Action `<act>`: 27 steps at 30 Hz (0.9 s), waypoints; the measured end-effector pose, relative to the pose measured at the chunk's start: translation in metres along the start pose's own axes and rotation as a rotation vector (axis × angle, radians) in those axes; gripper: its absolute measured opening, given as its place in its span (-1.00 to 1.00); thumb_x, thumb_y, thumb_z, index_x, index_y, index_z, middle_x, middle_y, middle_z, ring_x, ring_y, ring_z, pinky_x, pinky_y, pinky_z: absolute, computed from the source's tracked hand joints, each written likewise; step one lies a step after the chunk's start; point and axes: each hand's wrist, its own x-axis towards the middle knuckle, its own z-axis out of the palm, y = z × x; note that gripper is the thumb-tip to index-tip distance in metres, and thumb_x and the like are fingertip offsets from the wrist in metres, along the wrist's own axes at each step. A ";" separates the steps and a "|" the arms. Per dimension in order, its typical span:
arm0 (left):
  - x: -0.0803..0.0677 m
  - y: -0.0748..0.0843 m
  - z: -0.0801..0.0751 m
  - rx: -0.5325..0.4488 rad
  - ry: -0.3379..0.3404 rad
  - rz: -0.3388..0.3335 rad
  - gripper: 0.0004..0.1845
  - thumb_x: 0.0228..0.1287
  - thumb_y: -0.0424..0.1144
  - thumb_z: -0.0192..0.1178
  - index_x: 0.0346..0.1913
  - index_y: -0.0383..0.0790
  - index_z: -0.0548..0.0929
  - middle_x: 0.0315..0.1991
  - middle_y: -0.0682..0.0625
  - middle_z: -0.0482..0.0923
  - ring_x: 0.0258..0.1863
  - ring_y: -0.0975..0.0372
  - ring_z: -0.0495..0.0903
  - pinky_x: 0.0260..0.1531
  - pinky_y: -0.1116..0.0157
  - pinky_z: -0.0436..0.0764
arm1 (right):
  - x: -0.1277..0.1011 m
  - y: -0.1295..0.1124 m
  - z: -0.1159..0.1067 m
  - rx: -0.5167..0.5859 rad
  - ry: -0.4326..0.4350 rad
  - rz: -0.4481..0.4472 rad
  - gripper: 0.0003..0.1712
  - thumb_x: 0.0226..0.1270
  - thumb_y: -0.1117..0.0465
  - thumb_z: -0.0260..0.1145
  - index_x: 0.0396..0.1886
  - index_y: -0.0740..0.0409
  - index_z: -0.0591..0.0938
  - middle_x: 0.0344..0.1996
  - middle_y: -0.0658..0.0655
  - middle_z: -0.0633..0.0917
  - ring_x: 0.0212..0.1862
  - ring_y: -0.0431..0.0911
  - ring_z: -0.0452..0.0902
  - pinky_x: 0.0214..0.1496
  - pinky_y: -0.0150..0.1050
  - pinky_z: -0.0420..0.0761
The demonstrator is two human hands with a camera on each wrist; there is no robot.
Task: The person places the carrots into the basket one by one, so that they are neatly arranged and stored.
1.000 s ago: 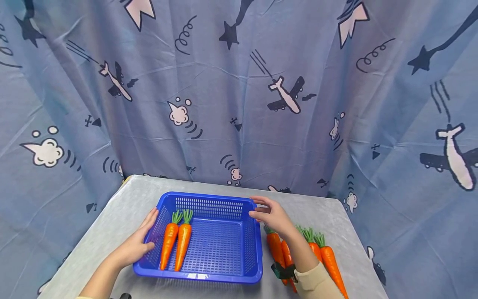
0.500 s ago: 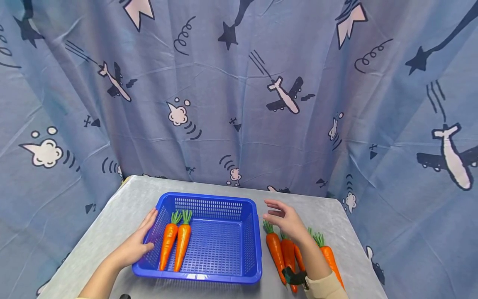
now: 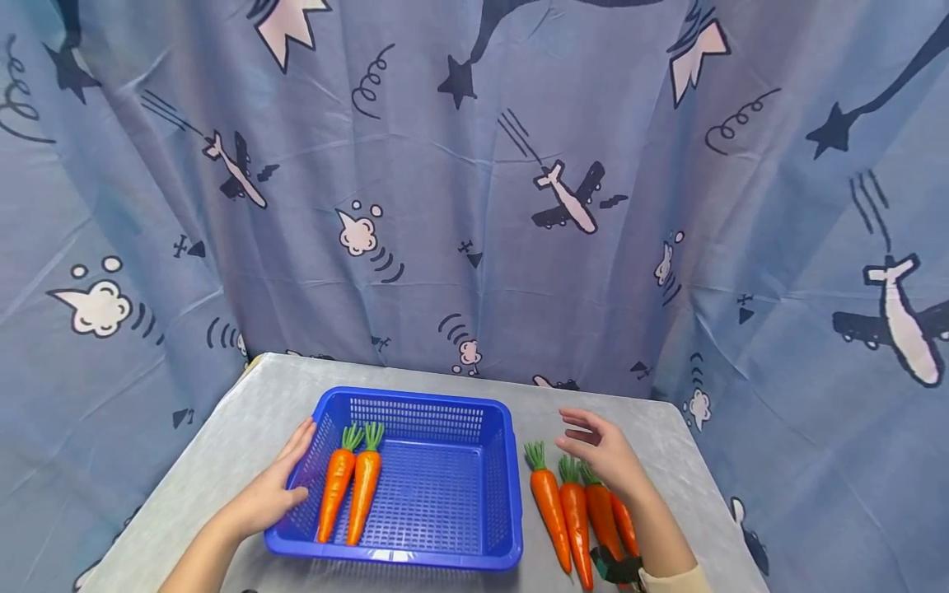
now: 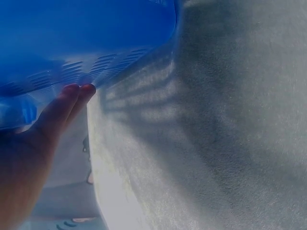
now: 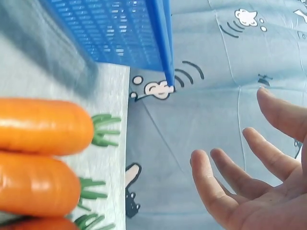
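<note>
A blue plastic basket [image 3: 437, 399] stands on the table with two orange carrots, a left one [image 3: 337, 486] and a right one [image 3: 364, 486], lying side by side along its left side. My left hand [image 3: 270, 492] rests against the basket's left side with straight fingers, its thumb at the rim; the left wrist view shows the fingertips [image 4: 72, 90] touching the slotted outer wall. My right hand [image 3: 604, 455] hovers over the right part of the table, fingers loosely bent and holding nothing. Below it lie several carrots [image 3: 549, 506] with green tops, partly covered by the wrist and forearm.
The grey table [image 3: 237, 420] ends at a blue patterned curtain [image 3: 460, 206], which surrounds it at the back and sides. A narrow strip of tabletop lies between the basket and the loose carrots. A dark band [image 3: 615, 567] sits at my right wrist.
My right hand has left the basket's right rim and moved right, above the loose carrots, uncovering more of them. My left hand, the basket and the two carrots inside stay put.
</note>
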 end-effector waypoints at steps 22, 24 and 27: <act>-0.002 -0.003 -0.002 -0.001 -0.001 -0.008 0.04 0.03 -0.57 0.17 0.62 -0.31 -0.06 0.64 -0.27 -0.34 0.56 -0.35 -0.30 0.15 0.77 -0.22 | -0.024 0.043 -0.045 -0.037 0.014 0.117 -0.23 0.33 -0.02 0.39 0.46 0.12 0.40 0.42 0.34 0.42 0.38 0.29 0.42 0.21 0.05 0.61; -0.001 -0.002 -0.001 0.001 0.002 0.004 0.04 0.02 -0.58 0.17 0.61 -0.33 -0.05 0.64 -0.29 -0.32 0.56 -0.36 -0.29 0.16 0.79 -0.21 | -0.029 0.050 -0.051 -0.064 0.024 0.145 -0.22 0.33 -0.05 0.39 0.46 0.12 0.41 0.44 0.34 0.41 0.39 0.29 0.40 0.21 0.06 0.61; 0.000 -0.001 0.000 0.009 0.001 0.020 0.04 0.01 -0.59 0.17 0.61 -0.35 -0.04 0.63 -0.31 -0.31 0.55 -0.38 -0.28 0.15 0.82 -0.19 | -0.037 0.059 -0.060 -0.113 0.035 0.183 -0.19 0.33 -0.10 0.37 0.47 0.16 0.39 0.46 0.37 0.36 0.40 0.32 0.37 0.21 0.12 0.60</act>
